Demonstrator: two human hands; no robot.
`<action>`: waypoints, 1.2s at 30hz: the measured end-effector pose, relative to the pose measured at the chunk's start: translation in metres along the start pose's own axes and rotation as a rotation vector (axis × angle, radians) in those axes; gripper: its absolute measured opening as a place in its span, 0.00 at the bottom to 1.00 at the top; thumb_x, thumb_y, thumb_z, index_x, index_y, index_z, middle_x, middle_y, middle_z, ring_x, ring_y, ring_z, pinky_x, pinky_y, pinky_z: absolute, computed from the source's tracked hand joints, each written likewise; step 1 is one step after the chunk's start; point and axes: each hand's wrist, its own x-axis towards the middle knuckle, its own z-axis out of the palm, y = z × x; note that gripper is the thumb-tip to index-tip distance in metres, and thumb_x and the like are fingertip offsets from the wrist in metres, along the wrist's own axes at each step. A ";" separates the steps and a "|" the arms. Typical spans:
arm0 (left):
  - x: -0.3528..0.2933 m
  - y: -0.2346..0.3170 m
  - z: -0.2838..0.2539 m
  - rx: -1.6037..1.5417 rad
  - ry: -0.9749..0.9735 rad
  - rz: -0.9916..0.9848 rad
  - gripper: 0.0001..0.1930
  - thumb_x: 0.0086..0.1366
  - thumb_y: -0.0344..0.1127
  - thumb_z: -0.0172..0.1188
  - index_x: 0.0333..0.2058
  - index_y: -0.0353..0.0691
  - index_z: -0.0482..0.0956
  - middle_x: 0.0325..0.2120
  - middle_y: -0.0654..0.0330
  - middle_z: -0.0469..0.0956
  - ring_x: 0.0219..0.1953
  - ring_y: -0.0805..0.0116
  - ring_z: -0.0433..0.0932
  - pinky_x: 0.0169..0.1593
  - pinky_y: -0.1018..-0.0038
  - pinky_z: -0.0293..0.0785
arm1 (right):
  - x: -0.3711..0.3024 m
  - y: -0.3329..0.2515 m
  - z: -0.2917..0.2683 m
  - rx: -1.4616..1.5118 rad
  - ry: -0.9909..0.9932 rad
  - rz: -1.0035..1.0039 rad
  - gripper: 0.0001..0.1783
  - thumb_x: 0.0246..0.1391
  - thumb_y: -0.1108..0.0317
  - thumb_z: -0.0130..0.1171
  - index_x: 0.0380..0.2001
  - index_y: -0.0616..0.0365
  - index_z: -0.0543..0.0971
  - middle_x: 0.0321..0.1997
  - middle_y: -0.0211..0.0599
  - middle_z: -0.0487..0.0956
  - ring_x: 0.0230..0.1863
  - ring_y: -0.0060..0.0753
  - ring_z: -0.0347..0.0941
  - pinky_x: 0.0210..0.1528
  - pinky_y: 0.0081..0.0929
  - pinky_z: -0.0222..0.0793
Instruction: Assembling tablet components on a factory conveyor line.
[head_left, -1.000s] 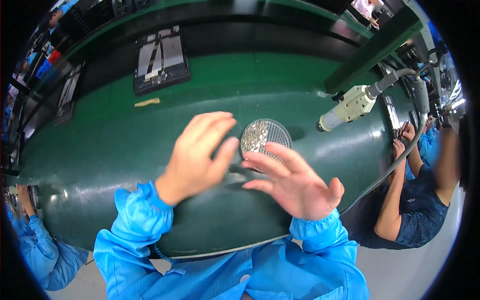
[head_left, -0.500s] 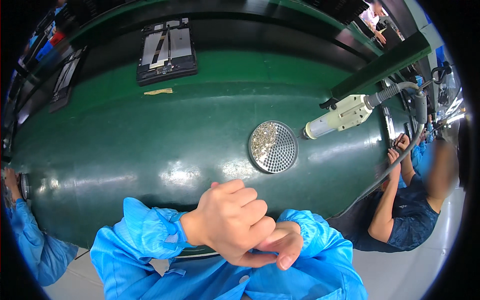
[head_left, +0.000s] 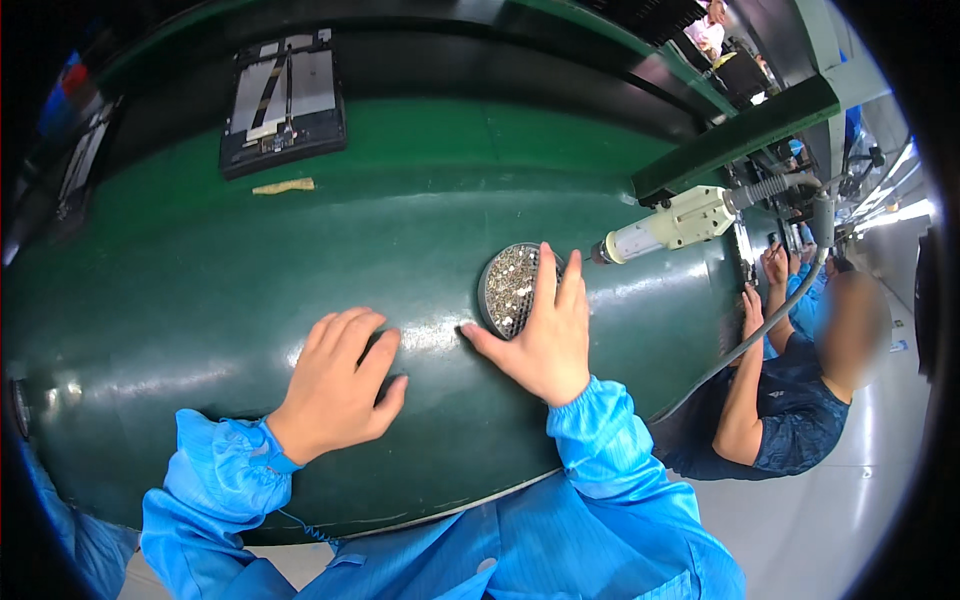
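Nearest, the left hand (head_left: 335,388) is open and empty over the bench (head_left: 400,240), and the right hand (head_left: 548,350), its fingers spread, is over the round dish (head_left: 482,300) of small metal pieces (head_left: 510,283), with no piece visibly gripped. Farther away, the flat device (head_left: 285,105) lies with its inside uncovered, so the work seems unfinished. Compared with half a second ago, the hands are no longer together near the body but apart.

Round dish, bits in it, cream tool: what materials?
Round dish: matte plastic or coated metal; its dull grey leaves it open.
Bits: probably metal, shiny, from bright glints.
Cream tool: likely hard plastic, satin, from even colour and molded contours.
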 end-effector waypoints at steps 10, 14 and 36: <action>0.009 -0.024 0.007 -0.352 0.239 -0.116 0.13 0.53 0.25 0.58 0.39 0.30 0.74 0.38 0.48 0.73 0.42 0.51 0.75 0.47 0.64 0.71 | 0.013 -0.038 0.021 0.438 -0.071 -0.518 0.54 0.26 0.55 0.73 0.61 0.61 0.63 0.60 0.59 0.64 0.58 0.65 0.61 0.58 0.52 0.62; 0.014 -0.038 0.009 -0.601 0.393 -0.237 0.08 0.62 0.27 0.52 0.39 0.30 0.72 0.36 0.48 0.72 0.38 0.50 0.74 0.43 0.66 0.71 | 0.009 -0.038 0.011 0.639 -0.214 -0.599 0.57 0.21 0.57 0.74 0.60 0.63 0.63 0.58 0.57 0.67 0.57 0.64 0.65 0.58 0.49 0.64; 0.019 -0.048 0.026 -0.616 0.353 -0.246 0.09 0.65 0.29 0.50 0.40 0.31 0.72 0.36 0.49 0.72 0.37 0.55 0.74 0.42 0.69 0.71 | 0.045 -0.018 0.036 0.643 -0.153 -0.704 0.52 0.16 0.60 0.72 0.55 0.61 0.69 0.57 0.55 0.70 0.55 0.61 0.67 0.55 0.47 0.67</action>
